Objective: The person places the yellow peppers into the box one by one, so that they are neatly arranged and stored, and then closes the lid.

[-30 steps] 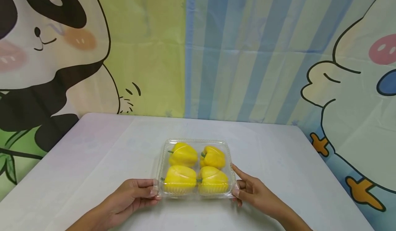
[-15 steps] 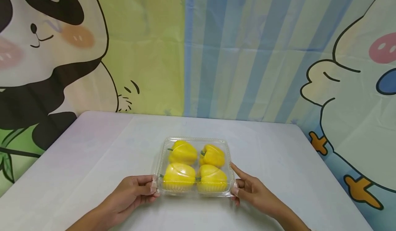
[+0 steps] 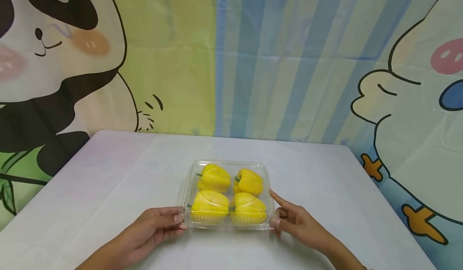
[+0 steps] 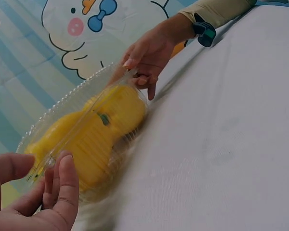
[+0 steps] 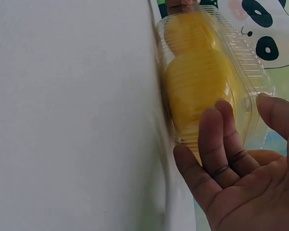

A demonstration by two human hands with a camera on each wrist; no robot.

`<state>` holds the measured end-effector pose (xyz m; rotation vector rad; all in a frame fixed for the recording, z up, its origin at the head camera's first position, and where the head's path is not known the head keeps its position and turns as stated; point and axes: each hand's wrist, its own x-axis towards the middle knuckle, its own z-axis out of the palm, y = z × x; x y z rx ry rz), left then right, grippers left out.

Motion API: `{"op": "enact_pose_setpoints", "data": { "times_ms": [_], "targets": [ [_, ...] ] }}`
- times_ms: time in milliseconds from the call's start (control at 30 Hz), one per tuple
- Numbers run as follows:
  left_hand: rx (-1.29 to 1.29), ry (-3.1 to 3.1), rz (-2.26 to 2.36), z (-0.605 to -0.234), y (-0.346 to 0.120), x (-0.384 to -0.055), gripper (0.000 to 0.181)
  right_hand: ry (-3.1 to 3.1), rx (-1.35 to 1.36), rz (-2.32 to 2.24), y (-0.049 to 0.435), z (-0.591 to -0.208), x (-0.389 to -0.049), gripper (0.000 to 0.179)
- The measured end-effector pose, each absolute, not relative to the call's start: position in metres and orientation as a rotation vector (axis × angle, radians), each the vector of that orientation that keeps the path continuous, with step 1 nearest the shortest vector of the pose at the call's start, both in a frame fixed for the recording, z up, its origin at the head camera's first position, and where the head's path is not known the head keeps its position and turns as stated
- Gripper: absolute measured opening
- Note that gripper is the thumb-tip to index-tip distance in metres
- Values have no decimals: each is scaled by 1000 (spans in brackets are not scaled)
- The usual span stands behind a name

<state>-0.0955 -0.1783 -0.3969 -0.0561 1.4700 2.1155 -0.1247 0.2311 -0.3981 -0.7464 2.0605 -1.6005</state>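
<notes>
A clear plastic clamshell box (image 3: 228,163) with its lid down is on the white table in the head view. Inside it lie several yellow bell peppers (image 3: 209,205) with green stems, arranged in two rows. My left hand (image 3: 148,230) holds the near left corner, its thumb above the rim and fingers below. At the right side, my right hand (image 3: 304,226) grips the near corner with the thumb, and its index finger extends along the side wall. The right wrist view has the other fingers (image 5: 212,139) curled against the box's side.
The white-covered table (image 3: 126,173) spreads around the box. Behind it hangs a printed cloth with a panda (image 3: 65,61), blue stripes (image 3: 253,61) and a white cartoon figure (image 3: 416,141). The right forearm wears a dark wristband (image 4: 204,33).
The box stays in place between both hands. The left fingers have shifted slightly at the box's corner during the last half second. Earlier, the whole view tilted a little.
</notes>
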Motion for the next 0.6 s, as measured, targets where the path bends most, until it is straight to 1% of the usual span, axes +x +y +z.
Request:
{"op": "enact_pose_setpoints", "data": {
  "times_ms": [100,167,233,467,600],
  "targets": [
    [-63,1433,2117,-396,-180,-97,40,2167,-775,-1509,235,-395,-128,63],
    [-61,1434,2105,-395,-182,-98,36,2218,-768,-1456,238,-393,-130,59],
    [-32,1474,2074,-394,-183,-99,37,2256,-749,-1416,240,-390,-132,55],
    [12,1828,1835,-383,-182,-110,54,2385,-723,-1331,248,-374,-135,45],
    [4,2115,1696,-375,-181,-124,53,2509,-693,-1301,252,-362,-139,42]
  ]
}}
